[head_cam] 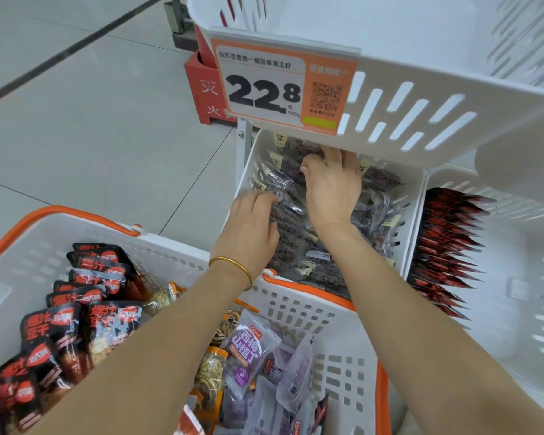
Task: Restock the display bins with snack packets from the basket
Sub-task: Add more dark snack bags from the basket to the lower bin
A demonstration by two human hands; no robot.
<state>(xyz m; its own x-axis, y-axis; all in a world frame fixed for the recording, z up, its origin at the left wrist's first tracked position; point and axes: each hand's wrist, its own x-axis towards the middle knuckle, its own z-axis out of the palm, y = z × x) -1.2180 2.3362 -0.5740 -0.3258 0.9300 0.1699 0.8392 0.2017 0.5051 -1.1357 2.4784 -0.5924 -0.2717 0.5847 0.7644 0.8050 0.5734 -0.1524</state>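
Note:
A white basket with an orange rim [308,290] stands in front of me, filled with black-and-red packets [60,321], purple packets [248,346] and orange ones. Beyond it a white display bin [244,171] on the lower tier holds clear packets of dark snacks [296,211]. Both hands are inside this bin. My left hand [252,227], with a gold bangle at the wrist, rests on the packets at the bin's left side, fingers bent over them. My right hand [332,186] reaches deeper, its fingers spread on packets at the back, partly hidden under the upper bin.
An empty white upper bin [421,89] with a 22.8 price tag [280,86] overhangs the lower one. To the right, another bin [515,277] holds a row of black-and-red packets [443,246]. A red fire-equipment box [201,89] stands on the tiled floor behind.

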